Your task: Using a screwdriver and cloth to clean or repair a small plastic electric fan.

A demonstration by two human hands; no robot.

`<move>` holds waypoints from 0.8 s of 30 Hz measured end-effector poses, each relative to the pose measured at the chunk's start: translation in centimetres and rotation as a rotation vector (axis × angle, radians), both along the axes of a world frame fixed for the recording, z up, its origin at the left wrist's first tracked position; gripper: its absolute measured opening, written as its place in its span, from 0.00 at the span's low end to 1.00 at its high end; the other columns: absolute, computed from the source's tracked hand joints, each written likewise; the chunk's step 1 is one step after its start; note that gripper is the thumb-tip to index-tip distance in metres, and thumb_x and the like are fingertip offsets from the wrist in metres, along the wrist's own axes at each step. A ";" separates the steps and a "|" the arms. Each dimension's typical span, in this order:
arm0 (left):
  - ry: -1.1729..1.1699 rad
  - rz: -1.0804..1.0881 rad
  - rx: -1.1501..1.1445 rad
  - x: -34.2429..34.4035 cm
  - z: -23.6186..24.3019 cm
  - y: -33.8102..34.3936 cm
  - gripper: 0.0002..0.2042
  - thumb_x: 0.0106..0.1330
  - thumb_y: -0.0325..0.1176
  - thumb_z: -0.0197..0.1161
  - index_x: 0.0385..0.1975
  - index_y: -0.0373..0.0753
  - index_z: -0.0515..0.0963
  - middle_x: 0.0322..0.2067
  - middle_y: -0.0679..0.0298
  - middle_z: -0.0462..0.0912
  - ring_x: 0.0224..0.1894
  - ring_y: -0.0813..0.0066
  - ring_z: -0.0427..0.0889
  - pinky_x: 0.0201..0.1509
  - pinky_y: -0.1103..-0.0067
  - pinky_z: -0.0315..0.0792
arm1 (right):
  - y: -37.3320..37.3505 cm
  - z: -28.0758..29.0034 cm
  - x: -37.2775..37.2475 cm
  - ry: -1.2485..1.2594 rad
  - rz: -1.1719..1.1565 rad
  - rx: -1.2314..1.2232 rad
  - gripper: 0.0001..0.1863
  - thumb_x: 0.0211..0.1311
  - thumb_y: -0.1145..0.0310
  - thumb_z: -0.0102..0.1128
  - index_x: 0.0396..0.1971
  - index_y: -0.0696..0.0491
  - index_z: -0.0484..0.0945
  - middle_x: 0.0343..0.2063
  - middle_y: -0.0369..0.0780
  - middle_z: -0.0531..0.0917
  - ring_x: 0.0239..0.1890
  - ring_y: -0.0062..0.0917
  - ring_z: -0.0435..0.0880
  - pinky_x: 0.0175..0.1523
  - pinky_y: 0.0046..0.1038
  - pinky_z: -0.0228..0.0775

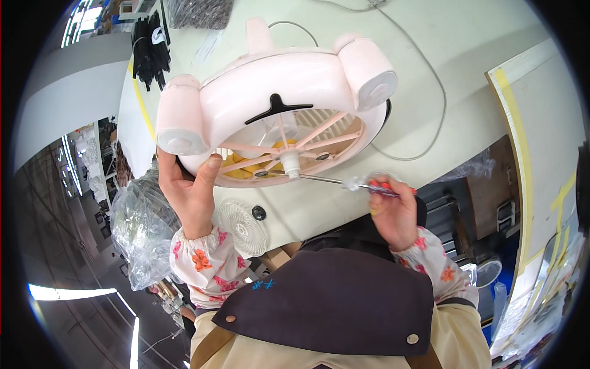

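Note:
My left hand [187, 190] grips the left underside of a pale pink round housing [270, 80] with two rounded protrusions, a black trim piece [279, 109] and a spoked opening around a white hub [291, 165]; yellow material [236, 166] shows inside. My right hand [393, 218] is closed on a screwdriver [326, 180] with a red handle and long metal shaft, which reaches leftward into the opening beside the hub, its tip too small to make out. Below the housing, a white fan grille [239, 227] lies beside a small black round part [259, 213].
The pale worktable [455, 129] carries a grey cable [430, 67], black strips [149, 49] and bagged dark material [198, 13]. Crumpled clear plastic [138, 227] hangs at the left edge. A taped board [513, 154] stands to the right, beside a shelf with clutter below the table.

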State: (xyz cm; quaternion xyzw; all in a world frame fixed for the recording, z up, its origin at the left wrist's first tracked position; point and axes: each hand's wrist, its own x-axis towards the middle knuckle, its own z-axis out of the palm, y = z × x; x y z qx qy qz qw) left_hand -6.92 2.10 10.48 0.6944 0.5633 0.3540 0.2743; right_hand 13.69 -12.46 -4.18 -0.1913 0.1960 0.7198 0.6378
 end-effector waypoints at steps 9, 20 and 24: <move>0.098 -0.018 0.032 0.5 0.4 -1.4 0.26 0.47 0.32 0.65 0.45 0.29 0.63 0.41 0.61 0.67 0.44 0.73 0.67 0.48 0.80 0.61 | 0.3 8.4 2.5 -1.072 0.111 0.649 0.13 0.49 0.71 0.54 0.34 0.62 0.73 0.34 0.45 0.76 0.30 0.24 0.77 0.30 0.25 0.70; -0.171 -0.003 0.007 -1.9 -1.0 -2.2 0.24 0.54 0.29 0.59 0.49 0.28 0.60 0.43 0.58 0.71 0.45 0.72 0.70 0.51 0.78 0.61 | 1.8 6.5 -4.0 -0.709 0.251 0.397 0.14 0.51 0.72 0.51 0.39 0.60 0.73 0.26 0.38 0.78 0.20 0.13 0.72 0.27 0.17 0.65; -0.282 0.051 -0.050 -3.5 -2.6 -2.7 0.22 0.55 0.31 0.59 0.47 0.30 0.61 0.43 0.58 0.71 0.45 0.72 0.70 0.51 0.78 0.62 | 2.2 6.8 -4.8 -0.537 0.215 0.207 0.16 0.53 0.68 0.49 0.40 0.61 0.72 0.27 0.37 0.79 0.20 0.13 0.72 0.29 0.16 0.65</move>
